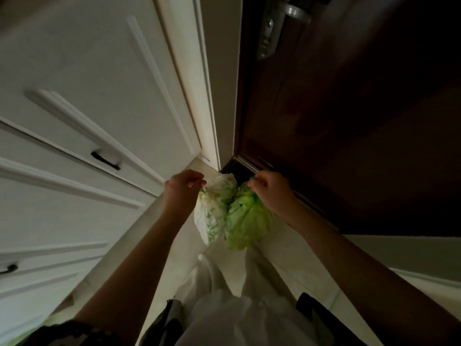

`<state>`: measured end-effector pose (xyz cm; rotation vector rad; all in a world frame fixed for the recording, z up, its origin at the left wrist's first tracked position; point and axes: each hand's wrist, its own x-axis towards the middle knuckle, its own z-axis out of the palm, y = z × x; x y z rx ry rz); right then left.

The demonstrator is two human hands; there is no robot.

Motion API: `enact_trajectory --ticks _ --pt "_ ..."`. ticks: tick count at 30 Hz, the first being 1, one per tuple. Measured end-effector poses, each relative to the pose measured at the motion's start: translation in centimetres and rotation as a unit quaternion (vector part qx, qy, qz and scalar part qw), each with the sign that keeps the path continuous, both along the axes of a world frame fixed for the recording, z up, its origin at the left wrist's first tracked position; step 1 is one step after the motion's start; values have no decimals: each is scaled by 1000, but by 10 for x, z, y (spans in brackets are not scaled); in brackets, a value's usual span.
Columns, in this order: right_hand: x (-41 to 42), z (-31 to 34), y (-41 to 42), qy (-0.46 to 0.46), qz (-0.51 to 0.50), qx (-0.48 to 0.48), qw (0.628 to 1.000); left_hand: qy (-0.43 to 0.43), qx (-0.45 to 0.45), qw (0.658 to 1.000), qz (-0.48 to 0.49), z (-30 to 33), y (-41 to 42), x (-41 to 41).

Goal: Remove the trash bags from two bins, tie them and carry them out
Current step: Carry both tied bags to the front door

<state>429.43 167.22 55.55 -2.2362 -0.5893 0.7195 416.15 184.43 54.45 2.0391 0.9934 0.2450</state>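
Both bags hang straight down below closed fists, long axes vertical. The left hand (183, 188) pinches the top of the white bag (215, 208); the right hand (270, 189) holds the green bag (248, 221), the two bags touching. The dark door (349, 108) stands at one o'clock, its handle (294, 11) at twelve, nearer the right hand. White cupboards (74, 108) crowd nine o'clock. The door looks shut, though dimness leaves that uncertain.

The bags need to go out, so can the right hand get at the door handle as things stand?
Probably not yet: the right hand is shut on the green bag, low by the threshold, while the door handle sits far above. Nothing blocks the path, but the hand is occupied.
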Motion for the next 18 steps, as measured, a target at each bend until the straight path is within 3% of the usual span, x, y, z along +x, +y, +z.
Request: enact_trajectory --ticks 10,18 --pt "81 -32 42 -2 75 -16 997 14 77 996 49 -36 20 40" --pt "138 -107 78 -4 57 -69 996 65 94 991 64 -111 54 63"
